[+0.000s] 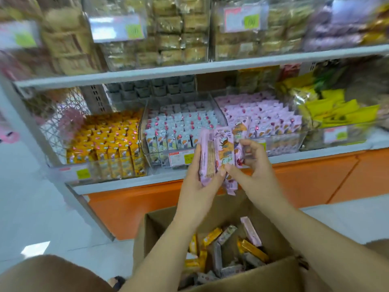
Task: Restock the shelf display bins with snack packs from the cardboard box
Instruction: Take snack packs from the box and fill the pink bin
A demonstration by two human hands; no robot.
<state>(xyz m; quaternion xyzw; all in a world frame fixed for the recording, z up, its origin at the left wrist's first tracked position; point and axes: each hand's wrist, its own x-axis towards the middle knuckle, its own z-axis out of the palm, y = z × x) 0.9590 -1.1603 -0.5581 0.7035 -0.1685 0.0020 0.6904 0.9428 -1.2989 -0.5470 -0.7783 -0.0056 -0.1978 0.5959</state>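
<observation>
left hand (202,178): fingers curled round upright pink packs (219,154) | right hand (250,165): pinches same packs, likely squaring them (bin rows stand upright) | packs: above box (263,275), in front of pink bin (284,142)

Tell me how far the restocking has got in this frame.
Done: the orange bin, blue bin and pink bin look well filled. In hand: the left hand and right hand grip a bundle of pink packs above the cardboard box. Left: many mixed packs lie in the box.
</observation>
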